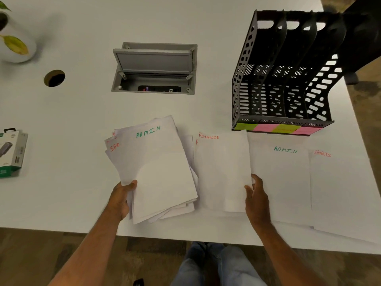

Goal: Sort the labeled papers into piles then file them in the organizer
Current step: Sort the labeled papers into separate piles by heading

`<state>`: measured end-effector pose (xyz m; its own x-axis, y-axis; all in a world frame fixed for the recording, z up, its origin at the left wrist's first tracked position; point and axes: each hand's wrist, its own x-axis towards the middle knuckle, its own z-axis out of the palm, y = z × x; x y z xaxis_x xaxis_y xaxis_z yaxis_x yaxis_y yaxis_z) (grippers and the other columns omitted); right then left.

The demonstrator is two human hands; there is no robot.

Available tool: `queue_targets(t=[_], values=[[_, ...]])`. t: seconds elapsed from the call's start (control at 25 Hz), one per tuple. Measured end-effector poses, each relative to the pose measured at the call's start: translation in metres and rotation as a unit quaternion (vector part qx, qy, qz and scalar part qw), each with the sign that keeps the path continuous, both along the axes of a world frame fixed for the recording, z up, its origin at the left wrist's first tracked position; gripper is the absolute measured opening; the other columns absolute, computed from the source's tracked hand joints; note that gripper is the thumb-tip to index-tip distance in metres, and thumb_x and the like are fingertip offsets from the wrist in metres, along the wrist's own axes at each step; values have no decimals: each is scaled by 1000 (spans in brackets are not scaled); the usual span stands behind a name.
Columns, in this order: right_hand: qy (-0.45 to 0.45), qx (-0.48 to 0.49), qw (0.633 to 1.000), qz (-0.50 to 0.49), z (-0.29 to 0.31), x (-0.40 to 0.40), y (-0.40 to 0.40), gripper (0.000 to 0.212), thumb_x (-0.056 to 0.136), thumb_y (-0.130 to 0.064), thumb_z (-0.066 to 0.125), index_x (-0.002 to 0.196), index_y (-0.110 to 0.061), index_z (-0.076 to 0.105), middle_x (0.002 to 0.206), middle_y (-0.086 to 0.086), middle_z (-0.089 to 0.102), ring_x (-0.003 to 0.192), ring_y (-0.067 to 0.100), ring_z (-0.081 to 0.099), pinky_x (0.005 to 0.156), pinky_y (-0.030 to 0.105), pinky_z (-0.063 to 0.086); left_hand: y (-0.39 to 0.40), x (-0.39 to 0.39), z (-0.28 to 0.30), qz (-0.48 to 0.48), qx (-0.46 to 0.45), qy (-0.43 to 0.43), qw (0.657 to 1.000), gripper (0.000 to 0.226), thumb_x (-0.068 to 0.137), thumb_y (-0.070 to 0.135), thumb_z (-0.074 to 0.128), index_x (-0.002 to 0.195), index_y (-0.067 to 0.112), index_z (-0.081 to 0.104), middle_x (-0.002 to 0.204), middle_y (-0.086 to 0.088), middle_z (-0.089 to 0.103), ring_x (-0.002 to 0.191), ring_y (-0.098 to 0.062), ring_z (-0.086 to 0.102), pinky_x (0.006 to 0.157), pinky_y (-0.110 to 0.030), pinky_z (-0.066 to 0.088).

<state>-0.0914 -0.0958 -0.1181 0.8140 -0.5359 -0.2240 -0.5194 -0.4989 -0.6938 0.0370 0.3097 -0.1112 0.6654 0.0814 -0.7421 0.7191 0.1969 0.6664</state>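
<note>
My left hand (pixel 121 197) grips the lower left edge of a loose stack of white papers (pixel 158 172); its top sheet reads ADMIN in green, and a sheet beneath shows red letters SPO. My right hand (pixel 256 198) holds the right edge of a sheet marked FINANCE (pixel 222 172) in red, which lies on another sheet. To the right lie an ADMIN sheet (pixel 282 174) and a SPORTS sheet (pixel 340 186), flat on the white table (pixel 82 120). The black slotted organizer (pixel 288 79) stands at the back right, with green and pink sticky labels along its front.
A grey cable box (pixel 154 68) with its lid raised is sunk into the table's middle. A round cable hole (pixel 54 78) and a white plant pot (pixel 16 44) are at the back left. A boxed gadget (pixel 11 153) lies at the left edge. My knees show below the table's front edge.
</note>
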Motion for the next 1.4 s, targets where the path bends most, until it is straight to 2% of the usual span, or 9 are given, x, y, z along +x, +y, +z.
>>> queue_targets(t=[0.36,0.52,0.64,0.72,0.84,1.04,1.16,1.24,1.4], values=[[81,-128,988,12,2,10,12,57,88,-16,72,138,-12,46,131,16,52,117,34,53,93,48,53,-28,6,15,-90,-3,-28,996,32,93,7,64,125,6,63,114,-15,73,106,-34,67,94,-47,53],[8,167,986,-27,39,48,35,33,95,-44,59,124,-28,54,119,-1,63,107,19,64,91,36,55,-42,14,26,-140,-46,-31,989,20,90,10,68,109,15,74,110,-11,78,96,-26,75,76,-31,61],[24,309,951,-2,62,72,64,52,83,-52,73,124,-30,50,114,-12,65,99,5,65,79,22,57,-55,12,30,-171,-64,-18,983,35,85,17,71,120,13,69,116,-13,76,102,-28,75,82,-37,60],[19,265,964,-8,61,73,77,51,81,-38,80,119,-24,49,108,-14,64,91,-1,64,65,9,51,-62,8,32,-185,-73,-6,980,41,83,21,73,123,15,67,116,-11,76,103,-29,74,81,-37,61],[-13,197,977,-81,59,62,77,22,87,-32,74,88,-20,55,82,-12,62,67,-4,57,53,7,43,-67,0,32,-212,-87,10,973,41,84,24,73,123,19,65,114,-11,76,102,-30,74,77,-39,63],[-33,160,983,-86,58,37,40,41,98,-33,57,61,-24,43,51,-16,48,47,0,41,51,18,35,-97,-10,36,-238,-74,13,968,37,87,22,71,122,16,64,112,-10,77,104,-30,72,85,-42,60],[-32,132,987,-85,58,21,15,30,105,-29,45,103,-17,72,96,-14,71,84,-1,63,81,24,53,-125,-14,40,-232,-70,8,970,29,95,14,65,123,14,63,115,-11,75,107,-30,70,98,-48,53],[-45,74,991,-98,57,12,-11,34,107,-24,41,133,-14,61,123,-5,64,111,8,59,101,24,43,-140,-16,41,-236,-68,4,969,26,95,12,64,121,14,65,113,-9,76,102,-26,72,98,-46,53],[-39,-79,984,-153,53,-13,-87,33,106,-21,42,136,-14,51,129,13,63,117,30,60,93,32,43,-156,-16,40,-253,-56,2,966,23,95,12,64,118,16,66,103,-2,80,92,-18,77,79,-31,61]])
